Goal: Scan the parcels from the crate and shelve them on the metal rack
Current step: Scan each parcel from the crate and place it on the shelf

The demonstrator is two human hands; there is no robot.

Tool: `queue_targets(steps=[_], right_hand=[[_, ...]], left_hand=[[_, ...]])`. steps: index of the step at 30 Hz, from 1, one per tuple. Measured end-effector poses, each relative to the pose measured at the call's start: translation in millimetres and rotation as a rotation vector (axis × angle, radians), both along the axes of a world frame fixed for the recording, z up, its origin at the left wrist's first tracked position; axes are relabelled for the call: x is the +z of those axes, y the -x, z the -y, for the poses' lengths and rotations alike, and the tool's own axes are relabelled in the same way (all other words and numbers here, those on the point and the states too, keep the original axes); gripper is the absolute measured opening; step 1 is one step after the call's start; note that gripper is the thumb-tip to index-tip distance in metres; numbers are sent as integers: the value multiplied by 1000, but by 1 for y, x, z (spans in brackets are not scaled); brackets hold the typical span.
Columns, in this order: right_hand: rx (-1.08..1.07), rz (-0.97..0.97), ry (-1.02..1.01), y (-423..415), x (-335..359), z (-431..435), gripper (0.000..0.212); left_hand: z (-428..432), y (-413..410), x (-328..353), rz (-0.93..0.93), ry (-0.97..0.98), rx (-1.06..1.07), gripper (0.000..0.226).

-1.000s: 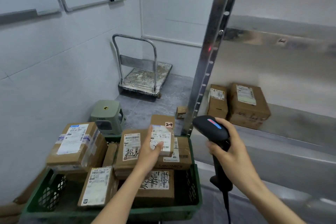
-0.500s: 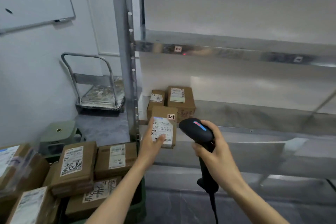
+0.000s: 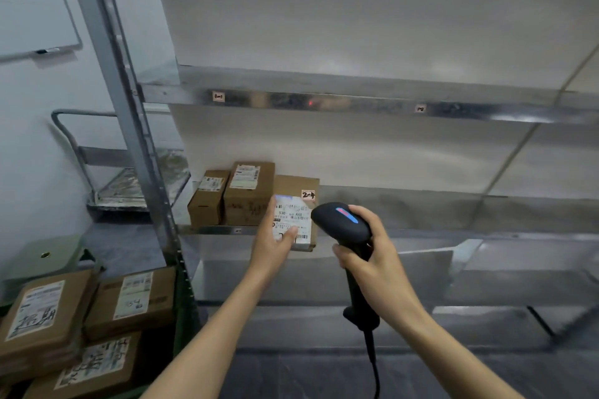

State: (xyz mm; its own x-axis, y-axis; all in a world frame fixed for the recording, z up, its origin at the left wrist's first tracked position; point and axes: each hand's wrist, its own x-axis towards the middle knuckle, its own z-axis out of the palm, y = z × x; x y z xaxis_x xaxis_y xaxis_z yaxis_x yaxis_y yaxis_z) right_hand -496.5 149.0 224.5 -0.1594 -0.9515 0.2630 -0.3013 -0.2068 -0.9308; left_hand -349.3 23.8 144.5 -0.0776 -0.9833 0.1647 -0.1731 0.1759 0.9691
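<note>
**Head view: labelled parcel held up at the rack's lower shelf**

- Near left: green crate (image 3: 182, 327), holding several brown parcels (image 3: 129, 301) with white labels.
- Left hand (image 3: 275, 246): grips the held parcel (image 3: 293, 188), thumb across the label face and fingers along its left edge.
- Right hand (image 3: 376, 266): fingers wrapped round the handle of a black scanner (image 3: 340, 225). A blue light shows on its head and a cable hangs below.
- Held parcel: marked "2-4", label towards the camera, in front of the shelf's front edge, just left of the scanner head.
- Metal rack (image 3: 356, 104): two shelved parcels (image 3: 248, 194) at the lower shelf's left end, just left of the held parcel.
- Far left: platform trolley (image 3: 129, 185) and whiteboard (image 3: 32, 10).
</note>
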Motion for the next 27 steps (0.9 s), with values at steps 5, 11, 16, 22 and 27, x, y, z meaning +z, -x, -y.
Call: queue_targets(steps=[5, 11, 16, 22, 27], right_hand=[[-27, 20, 17, 18, 4, 1, 52], [-73, 44, 28, 23, 4, 5, 50], [-108, 74, 25, 18, 2, 13, 51], [-126, 105, 31, 8, 1, 20, 51], [-126, 81, 20, 2, 2, 21, 52]], left_hand=[[4, 23, 8, -8, 33, -37, 75], [11, 38, 9, 3, 106, -30, 72], [21, 49, 10, -2, 176, -35, 70], [24, 55, 4, 27, 229, -14, 71], [24, 51, 6, 8, 240, -27, 60]])
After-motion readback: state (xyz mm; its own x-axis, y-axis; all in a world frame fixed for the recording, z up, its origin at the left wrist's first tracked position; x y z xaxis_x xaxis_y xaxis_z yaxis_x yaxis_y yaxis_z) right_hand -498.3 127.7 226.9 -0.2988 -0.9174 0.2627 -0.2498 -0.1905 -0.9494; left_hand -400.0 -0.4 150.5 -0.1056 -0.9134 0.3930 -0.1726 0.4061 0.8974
